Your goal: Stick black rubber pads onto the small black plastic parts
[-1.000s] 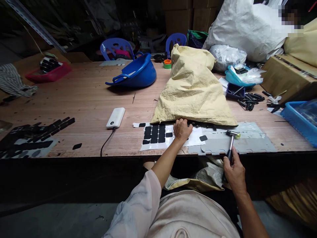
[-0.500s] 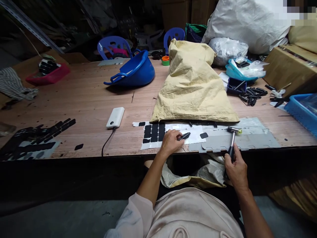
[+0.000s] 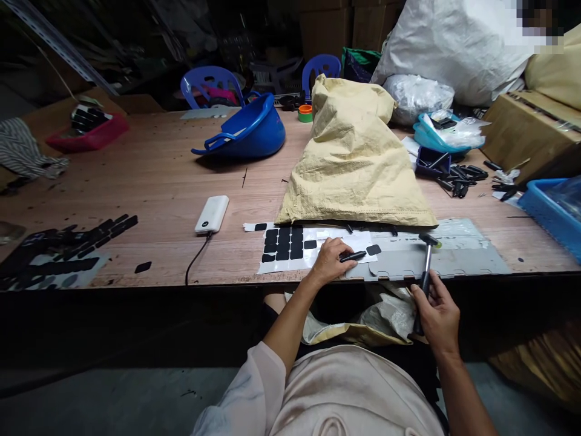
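Observation:
My left hand (image 3: 333, 261) is closed on a slim black tube (image 3: 353, 256), shaped like a short pen, low over the white sheet (image 3: 313, 261). The tube points right, its tip near a loose black rounded square (image 3: 373, 249). Rows of black rounded squares (image 3: 284, 242) stick to the left part of that sheet. Over the table's front edge, my right hand (image 3: 438, 315) grips a small hammer (image 3: 427, 260) by its black handle. The hammer's head is up, above the grey board (image 3: 472, 257), with a yellowish face on its right side.
A large tan sack (image 3: 358, 163) stands just behind the sheet. To the left lie a white power bank (image 3: 212, 214) with a cable and a tilted blue basin (image 3: 261, 130). Several black tubes (image 3: 460, 178) and a blue basket (image 3: 551, 209) are on the right.
My left hand has moved right with the black tube, uncovering a black square on the sheet. The hammer has shifted slightly, and its head has turned a little.

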The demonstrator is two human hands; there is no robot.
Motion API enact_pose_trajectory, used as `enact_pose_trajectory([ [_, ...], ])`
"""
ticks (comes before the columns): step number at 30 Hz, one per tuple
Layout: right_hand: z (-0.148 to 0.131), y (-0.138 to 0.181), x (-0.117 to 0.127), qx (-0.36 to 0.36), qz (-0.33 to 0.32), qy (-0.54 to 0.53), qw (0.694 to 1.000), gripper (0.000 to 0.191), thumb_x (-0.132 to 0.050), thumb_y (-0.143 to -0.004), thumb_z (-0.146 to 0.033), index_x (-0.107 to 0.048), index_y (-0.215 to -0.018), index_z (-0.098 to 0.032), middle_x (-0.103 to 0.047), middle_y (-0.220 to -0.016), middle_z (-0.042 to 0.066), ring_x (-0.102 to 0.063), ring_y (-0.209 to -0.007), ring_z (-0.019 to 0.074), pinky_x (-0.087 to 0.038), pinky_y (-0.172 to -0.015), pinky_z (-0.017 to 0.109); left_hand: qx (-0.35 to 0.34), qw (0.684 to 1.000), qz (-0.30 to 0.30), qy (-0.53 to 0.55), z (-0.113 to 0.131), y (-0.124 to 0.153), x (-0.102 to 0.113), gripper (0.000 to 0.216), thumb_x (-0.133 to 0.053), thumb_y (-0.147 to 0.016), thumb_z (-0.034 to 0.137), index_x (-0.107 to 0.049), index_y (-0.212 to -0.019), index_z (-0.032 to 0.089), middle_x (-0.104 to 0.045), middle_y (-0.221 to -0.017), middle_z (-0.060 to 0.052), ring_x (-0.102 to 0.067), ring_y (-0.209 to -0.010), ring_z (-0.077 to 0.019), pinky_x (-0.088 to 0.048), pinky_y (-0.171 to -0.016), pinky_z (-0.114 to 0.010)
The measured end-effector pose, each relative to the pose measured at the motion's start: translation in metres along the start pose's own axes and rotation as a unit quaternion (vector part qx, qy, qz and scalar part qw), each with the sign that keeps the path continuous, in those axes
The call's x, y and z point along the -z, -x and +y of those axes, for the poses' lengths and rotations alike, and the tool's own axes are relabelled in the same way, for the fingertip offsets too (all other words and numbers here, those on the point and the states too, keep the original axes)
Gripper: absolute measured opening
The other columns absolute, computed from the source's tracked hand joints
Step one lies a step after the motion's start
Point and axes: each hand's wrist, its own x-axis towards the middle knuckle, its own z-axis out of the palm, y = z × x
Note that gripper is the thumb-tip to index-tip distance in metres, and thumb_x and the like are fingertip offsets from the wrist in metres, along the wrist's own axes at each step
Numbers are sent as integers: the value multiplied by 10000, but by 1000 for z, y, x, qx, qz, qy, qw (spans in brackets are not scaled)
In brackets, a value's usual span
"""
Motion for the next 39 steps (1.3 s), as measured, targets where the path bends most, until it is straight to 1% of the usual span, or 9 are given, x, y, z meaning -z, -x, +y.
enact_pose_trajectory([
  [3,-12,15,1,29,-27,-48,998,849,-792,-804,-532,-549,-1535,-174,-764,-1023,85,-662,-734,167,-579,-669,304,-3,1000,6,-1,-1,1,-2,162,-872,-782,242,-796,-924,221,-693,-908,-46,-596,-978,-255,-482,-899,-383],
  [8,-27,30,0,19,-148,-20,989,629,-712,-886,-475,-628,-1451,-212,-734,-1045,83,-572,-636,122,-501,-516,248,-3,1000,9,-13,3,1,-5,170,-874,-783,263,-806,-938,240,-698,-890,-36,-591,-967,-254,-480,-909,-386],
  [14,-17,46,-13,54,-231,28,971,621,-642,-937,-472,-587,-1511,-241,-737,-979,67,-641,-759,173,-566,-629,285,-6,1000,10,-19,2,0,-5,246,-891,-783,289,-787,-1001,238,-720,-895,-23,-597,-945,-241,-475,-898,-380],
  [17,-14,52,-19,73,-265,43,961,603,-583,-975,-463,-563,-1538,-251,-740,-974,64,-661,-797,187,-589,-689,310,-10,1000,7,-27,2,1,-5,185,-865,-811,298,-795,-974,248,-719,-896,-27,-599,-959,-245,-476,-907,-386],
  [24,-16,50,-21,101,-265,87,955,573,-546,-1003,-475,-588,-1508,-208,-759,-1020,74,-687,-843,182,-600,-841,330,-33,999,-20,-33,-2,-2,-2,195,-836,-839,305,-837,-1031,270,-704,-951,-40,-599,-974,-235,-474,-913,-378],
  [30,-21,50,-20,125,-248,114,954,569,-549,-1003,-480,-594,-1504,-214,-785,-1085,76,-723,-872,191,-614,-830,323,-39,997,-50,-35,-5,-7,1,204,-823,-865,326,-844,-1060,268,-706,-957,-37,-614,-956,-225,-456,-938,-393],
  [33,-19,52,-21,157,-242,119,950,551,-557,-1002,-465,-601,-1502,-237,-770,-1255,90,-741,-1072,230,-605,-986,382,-41,997,-54,-32,-6,-7,0,196,-821,-864,333,-843,-1053,286,-710,-965,-32,-619,-958,-225,-455,-939,-393],
  [35,-17,52,-23,174,-241,124,947,526,-549,-1005,-460,-622,-1480,-248,-733,-1364,88,-698,-1239,254,-565,-1088,425,-42,997,-53,-30,-6,-7,0,179,-810,-870,328,-844,-1043,292,-708,-950,-29,-622,-950,-220,-453,-937,-388],
  [39,-14,50,-24,170,-252,133,943,512,-548,-1005,-455,-640,-1461,-241,-714,-1406,85,-671,-1299,256,-550,-1119,437,-41,998,-49,-28,-6,-6,0,159,-793,-884,311,-849,-1031,286,-700,-917,-27,-626,-932,-212,-443,-925,-379],
])
